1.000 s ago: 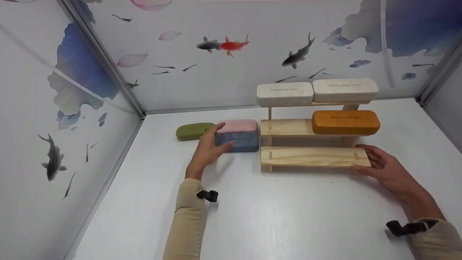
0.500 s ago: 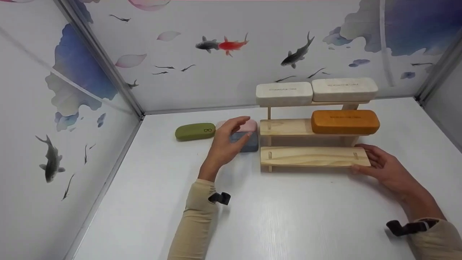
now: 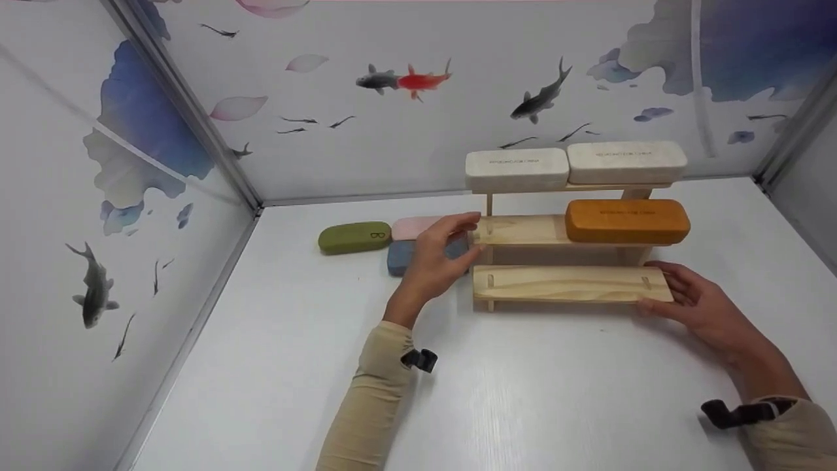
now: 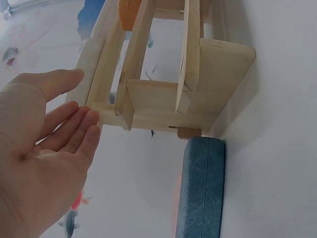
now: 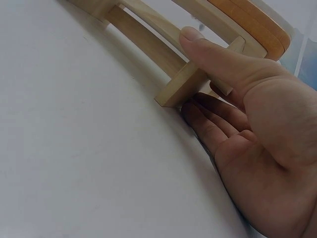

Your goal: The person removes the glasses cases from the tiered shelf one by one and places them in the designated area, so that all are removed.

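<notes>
A three-tier wooden display rack [image 3: 562, 285] stands on the white table. My right hand [image 3: 703, 311] grips the right end of its lowest shelf, with the thumb at the front and the fingers tucked behind; the right wrist view shows the thumb [image 5: 198, 42] on the wood. My left hand [image 3: 435, 258] is at the left end of the middle shelf, fingers loosely bent and thumb apart; whether it touches the wood I cannot tell. Under that hand lie a blue glasses case [image 3: 400, 258] and a pink glasses case [image 3: 412, 227], both partly hidden.
Two white glasses cases, a left one [image 3: 516, 169] and a right one [image 3: 626, 162], sit on the top shelf. An orange glasses case [image 3: 628, 222] rests on the middle shelf's right half. A green glasses case [image 3: 353, 238] lies left of the pink one. Printed panels [image 3: 314, 157] wall the table.
My left hand has moved right, from over the pink and blue cases to the rack's left end. The right hand stays on the lowest shelf, and the cases have not moved.
</notes>
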{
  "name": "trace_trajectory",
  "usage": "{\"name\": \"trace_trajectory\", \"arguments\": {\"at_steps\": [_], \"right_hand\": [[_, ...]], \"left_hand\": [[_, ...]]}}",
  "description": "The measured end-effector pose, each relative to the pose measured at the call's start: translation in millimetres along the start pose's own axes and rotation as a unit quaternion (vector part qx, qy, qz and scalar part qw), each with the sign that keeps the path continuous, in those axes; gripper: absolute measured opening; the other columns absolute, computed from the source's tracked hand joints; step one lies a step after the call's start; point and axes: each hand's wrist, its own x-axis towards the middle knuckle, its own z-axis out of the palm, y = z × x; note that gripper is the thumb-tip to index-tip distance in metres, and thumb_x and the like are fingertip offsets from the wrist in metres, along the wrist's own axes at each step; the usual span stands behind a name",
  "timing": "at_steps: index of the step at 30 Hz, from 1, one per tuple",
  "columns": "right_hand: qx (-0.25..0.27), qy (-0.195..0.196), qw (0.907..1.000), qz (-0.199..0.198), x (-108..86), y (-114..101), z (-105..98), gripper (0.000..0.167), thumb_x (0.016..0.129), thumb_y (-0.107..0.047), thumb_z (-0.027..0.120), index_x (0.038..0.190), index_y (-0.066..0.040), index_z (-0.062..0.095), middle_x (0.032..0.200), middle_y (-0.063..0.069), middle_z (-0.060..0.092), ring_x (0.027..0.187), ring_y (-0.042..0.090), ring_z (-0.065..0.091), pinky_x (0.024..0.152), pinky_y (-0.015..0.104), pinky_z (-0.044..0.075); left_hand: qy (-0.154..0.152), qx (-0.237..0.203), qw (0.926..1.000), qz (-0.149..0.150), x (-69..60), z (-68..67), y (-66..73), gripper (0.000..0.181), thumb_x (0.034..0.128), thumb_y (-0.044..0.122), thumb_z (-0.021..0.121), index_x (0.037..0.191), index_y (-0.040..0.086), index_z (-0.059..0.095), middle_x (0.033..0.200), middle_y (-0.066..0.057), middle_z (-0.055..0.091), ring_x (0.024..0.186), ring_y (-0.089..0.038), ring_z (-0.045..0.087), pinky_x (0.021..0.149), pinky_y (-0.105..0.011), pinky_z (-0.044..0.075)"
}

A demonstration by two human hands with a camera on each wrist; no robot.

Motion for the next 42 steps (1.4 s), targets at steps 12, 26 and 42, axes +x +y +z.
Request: {"name": "trace_trajectory", "arguments": {"at_steps": [12, 26, 42], "right_hand": [[0.004, 0.002, 0.9999, -0.010, -3.0, 0, -3, 0.073, 0.106, -0.018, 0.073, 0.168, -0.010, 0.035, 0.151, -0.011, 0.053, 0.126, -0.007, 0.062, 0.097, 0.013, 0.057], [0.001, 0.001, 1.0000, -0.004, -1.0, -2, 1, 0.075, 0.105, -0.020, 0.075, 0.168, -0.012, 0.036, 0.153, -0.007, 0.053, 0.126, -0.006, 0.062, 0.098, 0.012, 0.057], [0.001, 0.003, 0.9998, 0.017, 1.4, -1, 2, 0.079, 0.105, -0.027, 0.076, 0.169, -0.014, 0.032, 0.158, -0.003, 0.050, 0.126, -0.008, 0.060, 0.099, 0.010, 0.055]], "left_hand": [[-0.015, -0.018, 0.9997, -0.001, 24.9, 28.6, 6.3, 0.045, 0.1018, 0.016, 0.078, 0.144, 0.005, 0.066, 0.142, -0.015, 0.070, 0.134, -0.020, 0.067, 0.117, -0.024, 0.052], [-0.056, -0.037, 0.9972, -0.032, 53.5, 57.6, 17.1, 0.053, 0.0987, 0.015, 0.082, 0.147, 0.005, 0.063, 0.141, -0.015, 0.070, 0.132, -0.022, 0.068, 0.115, -0.024, 0.053], [-0.139, 0.024, 0.9885, -0.053, 75.8, 79.9, 28.9, 0.074, 0.0928, 0.023, 0.089, 0.155, 0.005, 0.053, 0.151, -0.010, 0.064, 0.139, -0.021, 0.062, 0.116, -0.017, 0.048]]}}
